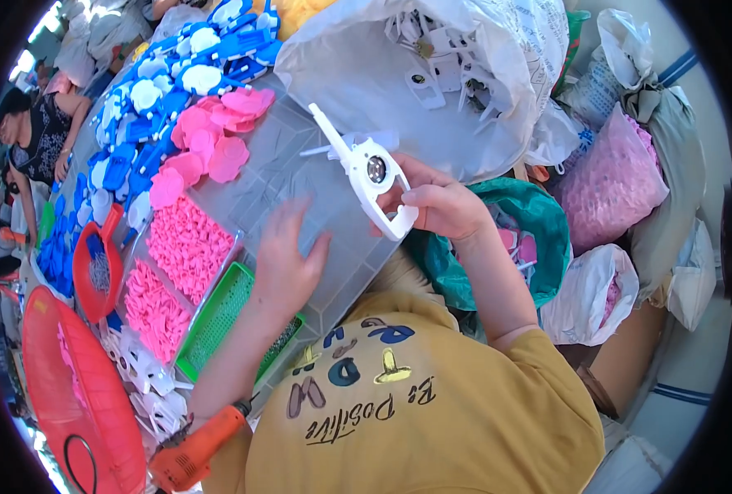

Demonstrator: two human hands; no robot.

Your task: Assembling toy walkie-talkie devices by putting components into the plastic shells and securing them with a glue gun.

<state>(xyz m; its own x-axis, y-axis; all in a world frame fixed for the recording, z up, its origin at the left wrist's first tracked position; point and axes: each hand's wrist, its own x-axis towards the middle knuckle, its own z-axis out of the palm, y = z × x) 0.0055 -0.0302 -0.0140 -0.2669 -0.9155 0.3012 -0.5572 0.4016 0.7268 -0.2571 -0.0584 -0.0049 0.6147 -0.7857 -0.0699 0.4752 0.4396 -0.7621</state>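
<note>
My right hand (pixel 448 206) is closed around a white plastic part (pixel 356 158) with a long thin arm, a round dark-and-silver centre and a curved open frame at its lower end. The part is held tilted above the grey table (pixel 333 239). Lower and to the left, my left hand (pixel 286 259) hovers over the table, blurred by motion. Its thumb stands apart from its fingers, and nothing shows in it. Nearest to it is a green basket (pixel 217 317) with small metal pieces at one end. Partly hidden behind the white part is another pale piece (pixel 320 150).
Blue-and-white parts (pixel 147 123) heap at the far left, beside flat pink pieces (pixel 209 136) and bins of small pink pieces (pixel 189 247). A white sack (pixel 481 136) and a green bag (pixel 547 239) stand right. An orange power tool (pixel 197 449) lies lower left. Another person (pixel 44 132) is far left.
</note>
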